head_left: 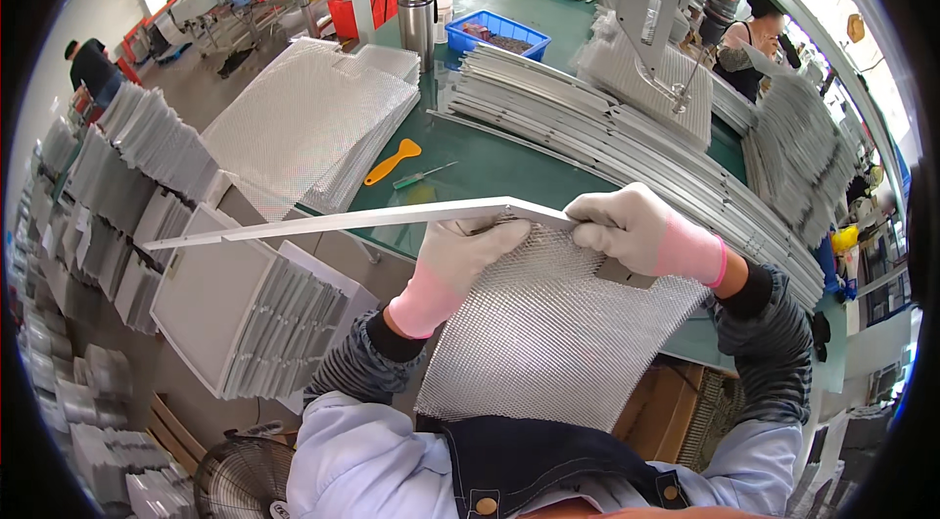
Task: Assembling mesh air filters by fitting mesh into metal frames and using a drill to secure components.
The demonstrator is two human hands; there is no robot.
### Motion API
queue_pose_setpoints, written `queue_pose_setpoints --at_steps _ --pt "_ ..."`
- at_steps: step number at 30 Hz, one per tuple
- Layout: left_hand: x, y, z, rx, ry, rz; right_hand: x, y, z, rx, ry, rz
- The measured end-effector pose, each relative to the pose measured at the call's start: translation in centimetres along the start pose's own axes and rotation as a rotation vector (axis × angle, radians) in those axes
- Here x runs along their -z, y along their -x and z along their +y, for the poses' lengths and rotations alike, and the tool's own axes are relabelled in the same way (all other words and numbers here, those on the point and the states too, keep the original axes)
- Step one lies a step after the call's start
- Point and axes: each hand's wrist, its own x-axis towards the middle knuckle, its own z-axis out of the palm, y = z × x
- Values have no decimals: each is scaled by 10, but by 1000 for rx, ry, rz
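Note:
A sheet of silvery metal mesh (548,333) slants from my chest up to the table edge. Along its far edge runs a long, thin white metal frame strip (362,218), bent at a corner and reaching far out to the left. My left hand (455,259), gloved in white and pink, is closed on the strip and mesh edge near that bend. Gloved alike, my right hand (646,235) pinches the strip's right end between thumb and fingers. Beside the right fingers, the mesh has a notched corner with a dark flat patch (624,274).
On the green table (529,181) lie a mesh stack (313,117), an orange scraper (392,163), a green-handled screwdriver (425,175) and piled frame strips (607,142). Behind stand a steel thermos (416,24) and a blue bin (499,32). Finished-looking framed panels (264,313) stand lower left, near a fan (245,480).

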Motion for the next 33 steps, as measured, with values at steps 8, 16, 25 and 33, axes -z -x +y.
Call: queue_pose_setpoints --at_steps 8,16,25,33 --pt "7 -5 10 -2 -185 -132 17 19 -1 -155 -205 -85" --pt "26 17 11 -33 164 14 54 133 33 -227 -107 -26" --pt "8 16 17 -36 254 0 51 154 43 -290 -438 -142" --pt "35 22 11 -99 -61 67 54 173 45 -274 -135 85"
